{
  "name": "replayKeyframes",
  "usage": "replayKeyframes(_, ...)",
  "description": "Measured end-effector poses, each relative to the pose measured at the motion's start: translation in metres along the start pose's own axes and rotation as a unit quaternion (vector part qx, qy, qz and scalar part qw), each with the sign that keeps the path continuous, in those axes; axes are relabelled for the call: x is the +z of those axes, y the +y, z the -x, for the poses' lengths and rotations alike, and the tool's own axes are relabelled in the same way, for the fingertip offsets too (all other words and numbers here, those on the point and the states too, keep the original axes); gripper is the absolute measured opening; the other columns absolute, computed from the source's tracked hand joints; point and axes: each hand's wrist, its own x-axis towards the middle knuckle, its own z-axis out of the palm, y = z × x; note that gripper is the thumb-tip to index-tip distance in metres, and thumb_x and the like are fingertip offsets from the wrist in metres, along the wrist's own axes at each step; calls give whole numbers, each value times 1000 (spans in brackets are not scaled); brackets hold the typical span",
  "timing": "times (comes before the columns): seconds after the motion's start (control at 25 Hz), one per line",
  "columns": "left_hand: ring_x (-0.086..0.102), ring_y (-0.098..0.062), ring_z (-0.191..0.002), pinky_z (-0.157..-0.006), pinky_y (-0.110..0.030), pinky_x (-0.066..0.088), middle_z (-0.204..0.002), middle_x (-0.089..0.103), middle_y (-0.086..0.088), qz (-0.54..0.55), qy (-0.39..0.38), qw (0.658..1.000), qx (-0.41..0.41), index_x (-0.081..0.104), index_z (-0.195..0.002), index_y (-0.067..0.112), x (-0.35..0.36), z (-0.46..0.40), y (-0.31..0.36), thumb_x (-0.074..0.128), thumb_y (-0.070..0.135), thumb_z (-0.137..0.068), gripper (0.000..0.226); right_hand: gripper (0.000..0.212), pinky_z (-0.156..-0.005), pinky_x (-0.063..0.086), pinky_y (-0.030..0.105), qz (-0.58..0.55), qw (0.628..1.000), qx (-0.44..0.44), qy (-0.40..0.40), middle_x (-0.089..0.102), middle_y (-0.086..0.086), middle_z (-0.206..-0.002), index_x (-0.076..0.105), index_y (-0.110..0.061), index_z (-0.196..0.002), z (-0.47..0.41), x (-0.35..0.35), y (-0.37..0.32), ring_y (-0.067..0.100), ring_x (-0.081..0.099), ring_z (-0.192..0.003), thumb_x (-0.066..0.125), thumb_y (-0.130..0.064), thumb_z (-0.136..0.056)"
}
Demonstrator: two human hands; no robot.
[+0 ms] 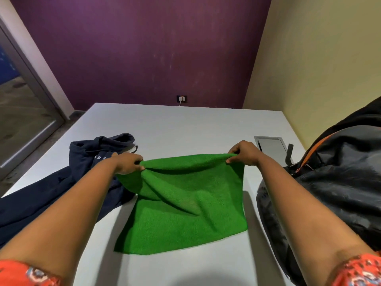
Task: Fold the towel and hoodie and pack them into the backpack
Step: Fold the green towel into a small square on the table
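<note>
Purple wall (144,48) behind white table (175,124)

A white table (185,124) fills the middle of the view. Set into its far right part is a grey metal cable hatch (271,144) with a framed lid. Behind the table stands a purple wall (154,48) bearing a small wall socket (181,98) with a white plug and cord. A pale yellow wall (319,58) meets it on the right. A glass door (18,112) with a grey frame stands at left.

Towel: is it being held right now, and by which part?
Yes. The left hand and right hand each pinch a far corner of the green towel, lifting its far edge.
</note>
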Motion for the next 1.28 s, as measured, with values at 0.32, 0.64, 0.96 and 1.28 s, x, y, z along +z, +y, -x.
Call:
replayKeyframes(0.32,60,-36,-100,-82,-37,46,-105,67,-18,302,341,878,-150,67,-102,8,-42,-26,8,58,10,-89,16,20,-77,45,25,-124,940,88,306,71,14,-103,72,-8,-103,-22,-17,-21,26,63,-92,66,-11,-84)
replayKeyframes(0.64,53,-28,-108,-82,-36,42,-106,68,-8,294,569,758,-119,69,-104,18,-109,-6,27,58,18,-88,19,17,-74,46,25,-203,849,55,485,71,1,-102,73,-22,-97,-19,-64,-37,19,63,-97,64,-15,-85)
replayKeyframes(0.96,64,-35,-99,-92,-49,37,-79,70,-16,90,475,874,41,75,-74,8,-30,4,-5,80,1,-65,13,18,-75,42,14,-187,931,-3,313,66,4,-90,73,-4,-95,17,-29,1,11,56,-87,68,1,-78)
replayKeyframes(1.28,61,-20,-85,-72,-28,44,-91,70,-2,15,57,997,43,69,-85,13,97,24,-18,75,15,-72,14,36,-85,39,16,-25,999,12,-20,67,8,-111,69,-3,-105,58,62,43,18,59,-101,79,-13,-72)
